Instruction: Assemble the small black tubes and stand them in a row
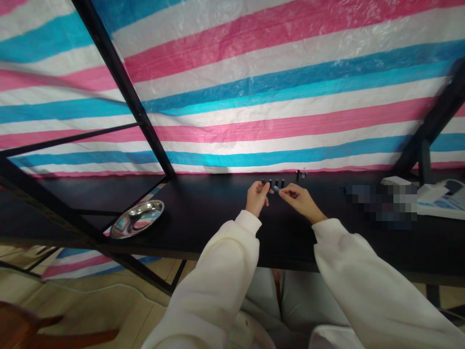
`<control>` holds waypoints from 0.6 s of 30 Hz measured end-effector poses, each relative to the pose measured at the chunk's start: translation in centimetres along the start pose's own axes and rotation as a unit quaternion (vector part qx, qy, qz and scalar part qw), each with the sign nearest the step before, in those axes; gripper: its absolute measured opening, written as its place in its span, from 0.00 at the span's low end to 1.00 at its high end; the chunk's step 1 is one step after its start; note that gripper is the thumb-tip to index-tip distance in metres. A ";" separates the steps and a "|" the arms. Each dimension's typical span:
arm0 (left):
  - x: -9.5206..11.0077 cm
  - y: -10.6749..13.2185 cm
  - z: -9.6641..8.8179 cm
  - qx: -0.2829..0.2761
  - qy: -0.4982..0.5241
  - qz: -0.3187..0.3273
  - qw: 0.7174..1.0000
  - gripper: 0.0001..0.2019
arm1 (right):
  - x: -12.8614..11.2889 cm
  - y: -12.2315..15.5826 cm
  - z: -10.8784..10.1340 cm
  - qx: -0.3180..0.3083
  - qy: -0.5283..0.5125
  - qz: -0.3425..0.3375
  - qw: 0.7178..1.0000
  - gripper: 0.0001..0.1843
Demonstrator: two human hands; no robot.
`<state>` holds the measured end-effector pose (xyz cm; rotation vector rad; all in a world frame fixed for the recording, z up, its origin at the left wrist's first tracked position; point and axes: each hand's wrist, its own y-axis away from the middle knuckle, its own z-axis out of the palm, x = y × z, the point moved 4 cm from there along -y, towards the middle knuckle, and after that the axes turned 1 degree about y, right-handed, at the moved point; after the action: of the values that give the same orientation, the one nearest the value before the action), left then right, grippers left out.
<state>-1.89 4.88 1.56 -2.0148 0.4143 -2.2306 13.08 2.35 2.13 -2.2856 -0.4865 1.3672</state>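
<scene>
My left hand (257, 198) is closed, thumb against fingers, around a small dark piece (264, 182) whose kind is too small to make out. Between the thumb and fingertips of my right hand (299, 198) is a small grey, rounded piece (276, 189), with its tip pointing toward my left hand. Just beyond my fingers, short black cylinders (283, 183) stand upright in a row on the black table (207, 208). Farther back, near the striped sheet, are another small black piece (298, 175) and a tiny clear object (304, 173).
A shiny metal dish (138, 220) lies at the table's left, beside a black frame post (125, 92). To the right are a blurred dark item (378, 203) and white objects (441, 198). A striped plastic sheet (272, 116) hangs behind. A wooden chair (22, 325) stands lower left.
</scene>
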 end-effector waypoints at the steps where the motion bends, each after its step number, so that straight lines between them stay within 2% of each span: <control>1: 0.0 0.1 0.3 -0.025 -0.009 -0.004 1.000 0.18 | 0.1 -0.1 -0.2 0.021 -0.014 0.010 1.000 0.18; 4: -0.3 0.4 1.1 -0.106 -0.046 -0.011 0.993 0.18 | 0.4 -0.2 -0.3 0.050 -0.073 0.050 0.995 0.19; 7: -0.4 0.7 1.6 -0.164 -0.081 -0.011 0.983 0.18 | 0.3 -0.2 0.1 0.018 -0.115 0.074 0.990 0.20; 18: -0.7 1.1 1.4 -0.210 -0.134 -0.023 0.968 0.16 | 0.6 -0.1 0.1 -0.114 -0.108 0.116 0.981 0.23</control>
<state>-0.52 3.86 0.73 -2.5092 0.8758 -1.9787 13.28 2.68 1.73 -2.4501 -0.4791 1.7685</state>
